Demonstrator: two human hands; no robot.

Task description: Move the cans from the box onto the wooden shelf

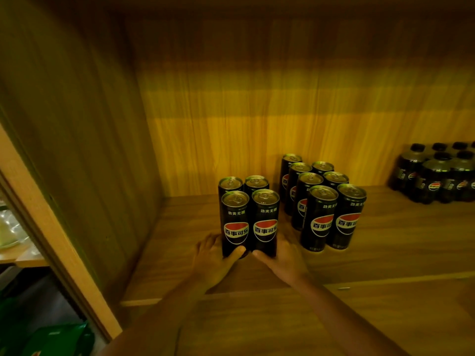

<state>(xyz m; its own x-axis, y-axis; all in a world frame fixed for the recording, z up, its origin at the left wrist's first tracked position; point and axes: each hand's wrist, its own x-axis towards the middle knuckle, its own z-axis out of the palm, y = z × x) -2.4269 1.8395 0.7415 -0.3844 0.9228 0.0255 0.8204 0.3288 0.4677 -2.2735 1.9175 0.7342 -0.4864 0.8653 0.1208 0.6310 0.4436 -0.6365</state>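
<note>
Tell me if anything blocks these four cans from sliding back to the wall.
Nothing visible does. The four cans between the left hand and right hand have bare shelf behind them; the other cans stand to their right.

free: shelf board [180, 227] left of cans | blocked right: can cluster [323, 201], bottle pack [437, 176]

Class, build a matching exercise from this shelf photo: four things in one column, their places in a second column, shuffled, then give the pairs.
Things
1. four-can cluster
2. larger can group
3. bottles
4. green packaging

Places
A. far right of the shelf
B. bottom left, outside the shelf
C. between the left hand and right hand
D. mid-shelf, right of the hands

Pairs: 1-C, 2-D, 3-A, 4-B
</note>
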